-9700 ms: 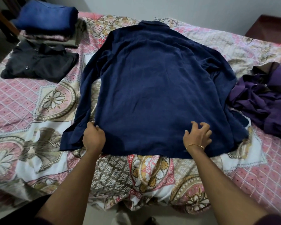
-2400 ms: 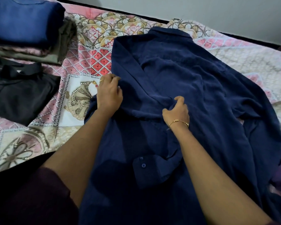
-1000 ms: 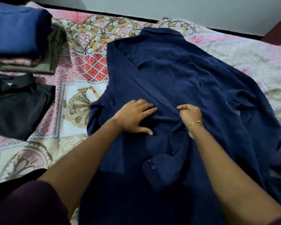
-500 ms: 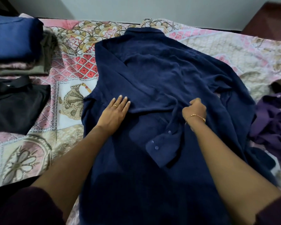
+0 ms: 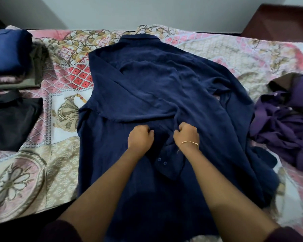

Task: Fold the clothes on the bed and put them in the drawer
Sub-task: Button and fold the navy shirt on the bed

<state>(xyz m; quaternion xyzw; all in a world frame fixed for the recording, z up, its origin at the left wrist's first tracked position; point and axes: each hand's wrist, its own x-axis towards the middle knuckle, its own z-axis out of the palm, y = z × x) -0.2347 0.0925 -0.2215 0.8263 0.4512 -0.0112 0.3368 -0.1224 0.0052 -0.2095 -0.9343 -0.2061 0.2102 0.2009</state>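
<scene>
head cam | looks forward-down | close over bed

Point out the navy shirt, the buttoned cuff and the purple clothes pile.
navy shirt [image 5: 147,81]: head view, upper back panel.
buttoned cuff [image 5: 166,167]: head view, beside its buttons.
purple clothes pile [image 5: 283,126]: head view, crumpled middle.

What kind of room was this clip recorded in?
Most likely a home bedroom: a bed under a patterned bedspread, a navy shirt spread on it for folding, a stack of folded clothes at the far left, and dark wooden furniture against the wall.
</scene>
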